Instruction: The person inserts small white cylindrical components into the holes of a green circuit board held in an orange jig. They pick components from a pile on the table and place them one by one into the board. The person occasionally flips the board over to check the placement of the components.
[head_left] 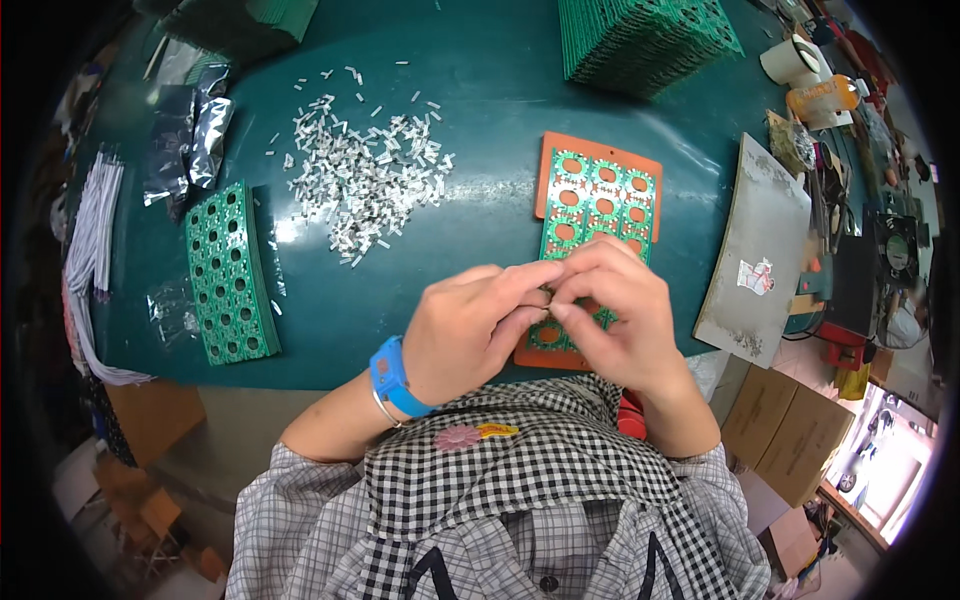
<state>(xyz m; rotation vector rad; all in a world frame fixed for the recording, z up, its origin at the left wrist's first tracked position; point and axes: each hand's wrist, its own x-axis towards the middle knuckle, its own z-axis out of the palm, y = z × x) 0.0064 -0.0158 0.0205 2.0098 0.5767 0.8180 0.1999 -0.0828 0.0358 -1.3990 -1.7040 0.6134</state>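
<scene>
A green circuit board panel (601,207) with rows of oval cut-outs lies on an orange backing plate (549,150). Over its lower left part, my left hand (480,315) and my right hand (620,310) come together with fingertips pinched. Whatever sits between the fingertips is too small to name. The left wrist wears a blue strap (396,378). To the left on the table spreads a loose heap of small white and clear pieces (370,180).
Stacked green board panels stand at the left (228,275) and far right (650,45). Silver bags (208,130) and bundled white wires (95,230) lie at the left. A grey board (755,250) leans by the right edge, near a tape roll (790,62) and an orange bottle (825,97).
</scene>
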